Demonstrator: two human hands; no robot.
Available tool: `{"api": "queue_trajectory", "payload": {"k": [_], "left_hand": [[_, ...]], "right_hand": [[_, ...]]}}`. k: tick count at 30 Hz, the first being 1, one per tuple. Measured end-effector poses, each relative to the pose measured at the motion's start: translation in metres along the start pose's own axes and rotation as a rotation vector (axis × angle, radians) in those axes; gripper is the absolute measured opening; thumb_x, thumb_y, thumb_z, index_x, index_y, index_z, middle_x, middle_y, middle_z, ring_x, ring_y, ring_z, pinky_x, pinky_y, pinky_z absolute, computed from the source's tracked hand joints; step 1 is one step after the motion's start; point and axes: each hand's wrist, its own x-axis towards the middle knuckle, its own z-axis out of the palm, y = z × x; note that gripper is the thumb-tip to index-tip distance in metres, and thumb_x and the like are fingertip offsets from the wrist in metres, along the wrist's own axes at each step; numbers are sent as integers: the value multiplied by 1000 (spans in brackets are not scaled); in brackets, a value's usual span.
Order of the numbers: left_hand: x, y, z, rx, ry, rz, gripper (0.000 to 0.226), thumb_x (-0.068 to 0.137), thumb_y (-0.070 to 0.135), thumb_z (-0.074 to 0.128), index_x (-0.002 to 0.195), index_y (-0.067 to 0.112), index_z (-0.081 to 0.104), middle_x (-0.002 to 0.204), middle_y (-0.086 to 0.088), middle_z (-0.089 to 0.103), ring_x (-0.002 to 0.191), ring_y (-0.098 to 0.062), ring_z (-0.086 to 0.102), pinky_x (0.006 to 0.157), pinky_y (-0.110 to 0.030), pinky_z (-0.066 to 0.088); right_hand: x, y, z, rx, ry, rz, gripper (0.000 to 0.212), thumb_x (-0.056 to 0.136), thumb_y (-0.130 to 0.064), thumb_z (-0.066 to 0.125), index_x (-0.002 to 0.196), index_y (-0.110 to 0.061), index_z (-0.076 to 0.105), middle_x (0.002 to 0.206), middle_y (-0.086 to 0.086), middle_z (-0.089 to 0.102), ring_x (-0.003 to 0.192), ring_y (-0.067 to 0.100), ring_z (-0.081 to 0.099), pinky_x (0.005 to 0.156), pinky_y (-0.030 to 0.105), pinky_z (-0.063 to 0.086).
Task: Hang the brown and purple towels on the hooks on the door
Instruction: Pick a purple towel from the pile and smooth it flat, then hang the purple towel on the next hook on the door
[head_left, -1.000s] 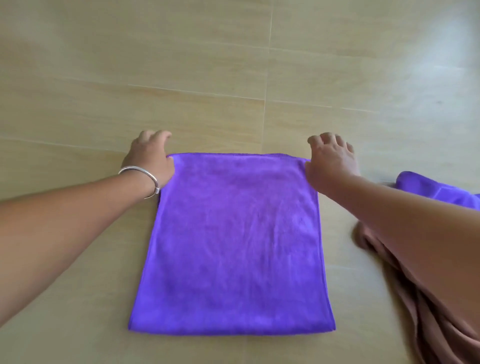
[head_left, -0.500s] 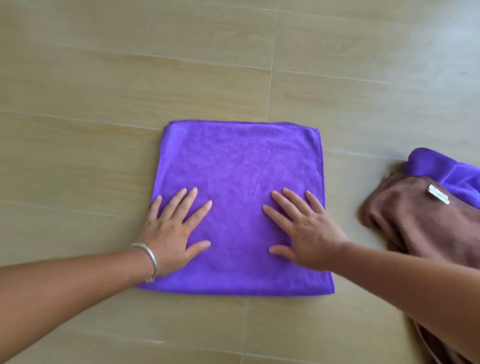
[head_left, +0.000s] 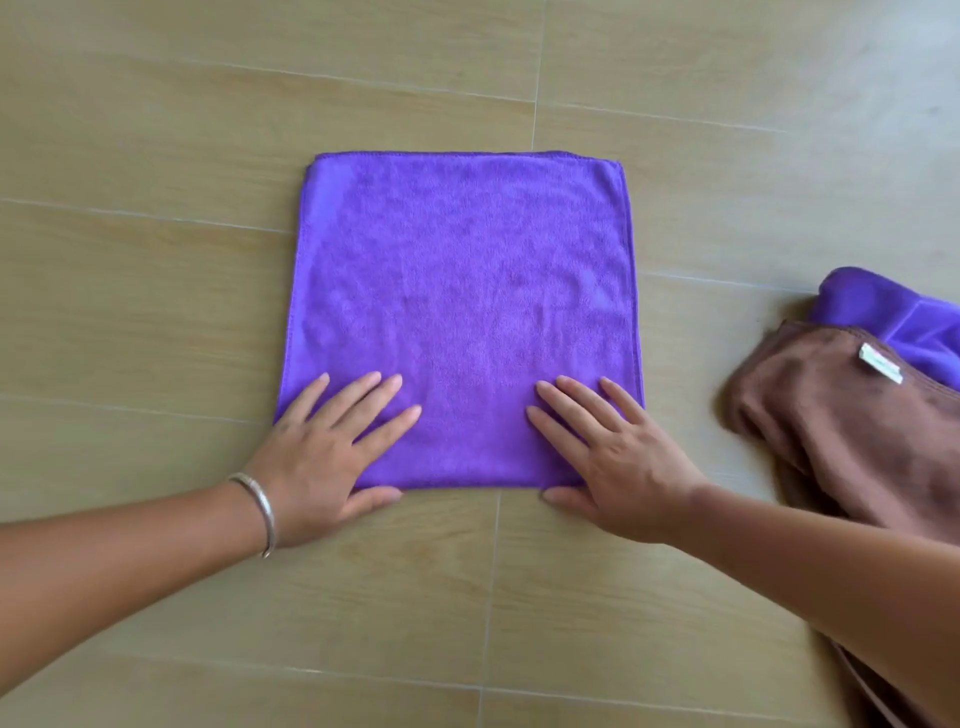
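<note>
Purple microfibre dominates the middle of the view: a folded square purple towel (head_left: 462, 312) lies flat on the pale tan wood-look tiled floor (head_left: 156, 249), its stitched far edge straight and its near edge running between the person's two hands. The left hand (head_left: 327, 457) rests palm down on the near left corner of the folded purple towel, fingers straight and slightly spread across the cloth, the thumb lying on the floor just past the near edge. It grips nothing. A thin silver bangle (head_left: 262, 506) circles the left wrist. The right hand (head_left: 618, 467) mirrors it on the near right corner, palm down, fingers straight and fanned over the fabric, thumb stretched along the floor at the near edge; it too holds nothing and only presses flat.

To the right, well apart from the folded towel, a rumpled brown towel (head_left: 841, 436) lies heaped on the floor, with a small white sewn label (head_left: 880, 364) showing near its upper edge. Touching it on the far side, and partly tucked under it, is a second bunched purple towel (head_left: 893, 312), which runs out of view at the right edge. The right forearm crosses in front of the lower part of the brown towel.
</note>
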Motion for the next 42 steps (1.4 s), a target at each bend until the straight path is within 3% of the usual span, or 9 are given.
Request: {"api": "queue_trajectory", "payload": {"k": [6,9,13,17,20,26,30,35,42], "left_hand": [[-24,-4,3,-102,32,-64,53,88,41,45,131,14,59,142,-10,49,127,-28,51,100,-47,45],[-20,1,-4,-141,11,-113,40,87,17,57,126,11,62,139,-10,53,123,-29,55,92,-45,48],[-19,0,-35,-90,-177,-229,40,98,26,44,137,15,49,147,-2,43,136,-19,40,108,-39,28],[-32,-9,-107,-104,-132,-317,29,93,22,52,118,10,59,122,-8,61,121,-24,53,97,-41,38],[-48,-11,-181,-124,-126,-343,29,92,20,54,119,11,60,122,-8,62,121,-24,53,97,-42,38],[-69,-30,-357,-9,-162,-372,39,99,29,37,137,26,47,142,9,48,139,-13,32,113,-40,16],[-81,-45,-484,70,-144,-371,38,100,27,32,135,33,46,140,16,48,141,-9,28,115,-42,14],[-65,-71,-679,166,-81,-270,37,102,38,25,133,36,46,141,22,44,144,-6,18,117,-41,7],[-96,-72,-926,177,52,-242,33,103,34,29,125,33,53,137,20,48,143,-8,20,117,-38,10]], "right_hand": [[-12,-3,5,-33,52,80,55,95,-35,46,144,-10,43,151,11,38,137,32,40,108,53,36],[-15,-15,-6,-59,-58,166,55,94,-15,42,147,-5,33,154,13,33,141,34,32,112,55,26],[-22,-30,-49,-46,-180,227,53,96,-15,27,148,-4,25,153,12,29,144,30,18,116,52,11],[-44,-28,-120,3,-133,287,44,97,-14,32,141,-9,37,148,8,35,145,27,16,117,50,8],[-65,-23,-192,41,-94,339,35,98,-15,37,132,-13,47,147,5,37,145,25,17,118,49,9],[-109,-15,-369,95,0,383,39,94,-11,34,130,-15,51,151,0,33,147,21,12,119,45,4],[-147,-4,-490,139,88,394,36,92,-7,39,121,-15,59,149,-1,38,147,19,13,119,45,2],[-197,34,-660,104,238,412,26,99,-25,45,111,-21,69,147,-4,42,146,16,16,118,44,-1],[-271,47,-877,-95,391,511,33,102,-38,38,111,-29,68,146,-11,41,145,12,14,118,43,1]]}}
